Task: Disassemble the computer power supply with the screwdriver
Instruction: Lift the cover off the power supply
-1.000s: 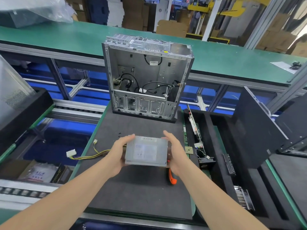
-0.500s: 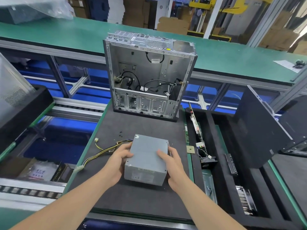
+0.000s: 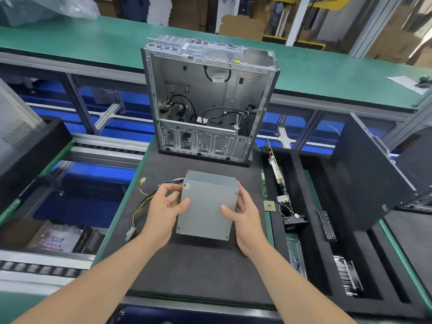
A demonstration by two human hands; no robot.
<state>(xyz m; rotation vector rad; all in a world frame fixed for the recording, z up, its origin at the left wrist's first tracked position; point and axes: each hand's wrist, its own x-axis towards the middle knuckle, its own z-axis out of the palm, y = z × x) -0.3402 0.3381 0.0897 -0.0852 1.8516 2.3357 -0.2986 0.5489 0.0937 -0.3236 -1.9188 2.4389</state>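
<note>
- PSU (image 3: 208,206): at centre of mat (image 3: 198,272), right before you; your L hand (image 3: 161,211) on its left side, R hand (image 3: 245,218) on its right.
- Cables (image 3: 142,202): run left from PSU to mat's left edge.
- Case (image 3: 210,101): upright behind PSU, at mat's far end.
- Tray (image 3: 304,174): right of mat; panel (image 3: 369,174) leans in it, farther right.

The power supply (image 3: 207,204), a plain grey metal box with its cover still screwed on, lies flat on the dark mat (image 3: 187,272). Its yellow-and-black cables (image 3: 136,211) trail left to a white plug (image 3: 130,232).
</note>
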